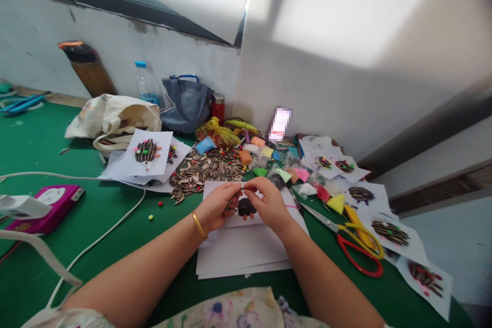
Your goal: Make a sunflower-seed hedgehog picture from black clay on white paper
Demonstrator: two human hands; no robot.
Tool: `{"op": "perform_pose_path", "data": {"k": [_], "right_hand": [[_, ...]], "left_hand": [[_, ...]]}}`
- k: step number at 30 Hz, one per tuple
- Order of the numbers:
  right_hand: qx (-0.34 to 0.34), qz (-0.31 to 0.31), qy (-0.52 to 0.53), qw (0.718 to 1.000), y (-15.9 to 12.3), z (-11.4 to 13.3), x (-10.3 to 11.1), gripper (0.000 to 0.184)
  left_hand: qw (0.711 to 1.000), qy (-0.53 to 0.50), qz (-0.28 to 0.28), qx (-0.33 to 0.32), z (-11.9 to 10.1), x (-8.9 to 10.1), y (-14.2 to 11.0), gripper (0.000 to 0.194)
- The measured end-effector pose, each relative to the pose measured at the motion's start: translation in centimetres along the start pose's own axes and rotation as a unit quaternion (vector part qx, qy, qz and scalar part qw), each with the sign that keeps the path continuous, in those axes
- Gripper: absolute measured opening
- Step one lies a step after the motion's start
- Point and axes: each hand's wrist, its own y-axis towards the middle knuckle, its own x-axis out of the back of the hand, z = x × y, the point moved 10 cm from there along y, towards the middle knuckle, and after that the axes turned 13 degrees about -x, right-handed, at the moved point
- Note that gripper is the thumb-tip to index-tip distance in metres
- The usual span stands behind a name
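Note:
My left hand (223, 204), with a gold bangle at the wrist, is closed, its thumb and forefinger pinched together. Its fingertips meet those of my right hand (268, 200), which is also closed in a pinch. Whatever small piece lies between the fingertips is too small to name. Dark slivers like sunflower seeds show under the left fingers. Just below both hands is a black clay shape (246, 207) with small orange feet, on a white sheet (249, 246) atop a paper stack. A heap of striped sunflower seeds (207, 169) lies beyond my left hand.
Bagged coloured clay (265, 152) lies behind my hands. Scissors (359, 246) with red and yellow handles rest at right, near seed-hedgehog sheets (397, 233). More finished sheets (149, 156), a white cable (111, 238) and a magenta box (48, 207) are at left. Bags (187, 104) line the wall.

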Motion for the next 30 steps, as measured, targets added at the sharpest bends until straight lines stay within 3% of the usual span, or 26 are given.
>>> {"op": "perform_pose_path", "data": {"k": [3, 6, 9, 13, 19, 22, 26, 28, 30], "right_hand": [[0.019, -0.004, -0.021, 1.0, -0.1, 0.2, 0.3, 0.008], [-0.004, -0.012, -0.039, 0.999, 0.1, -0.8, 0.5, 0.006], [-0.024, 0.033, -0.077, 0.996, 0.2, -2.0, -0.5, 0.009], [-0.008, 0.079, -0.152, 0.985, 0.0, -2.5, -2.1, 0.013], [0.039, 0.094, -0.244, 0.964, -0.3, -2.0, -3.1, 0.017], [0.041, 0.097, -0.261, 0.96, -0.3, -1.9, -3.1, 0.017], [0.032, 0.1, -0.271, 0.957, -0.3, -1.9, -3.0, 0.016], [0.032, 0.108, -0.277, 0.954, -0.3, -1.8, -3.2, 0.016], [0.034, 0.113, -0.286, 0.951, -0.4, -1.7, -3.3, 0.017]], "left_hand": [[1.0, 0.009, 0.004, 0.006, -0.1, 0.0, 0.0, 0.033], [0.999, -0.019, -0.024, -0.008, -0.7, 0.8, 0.4, 0.034], [0.995, -0.064, -0.072, -0.031, -1.3, 2.3, 1.1, 0.03], [0.988, -0.1, -0.121, -0.016, -0.8, 3.7, 1.6, 0.024], [0.989, -0.085, -0.116, -0.021, -0.7, 3.7, 1.7, 0.026], [0.996, -0.01, -0.085, -0.031, -1.3, 3.4, 1.6, 0.03], [0.981, 0.187, -0.037, -0.022, -2.0, 3.6, 1.4, 0.032], [0.954, 0.3, -0.002, -0.03, -2.6, 3.6, 1.5, 0.031], [0.9, 0.429, 0.035, -0.065, -3.6, 3.4, 1.7, 0.029]]}}
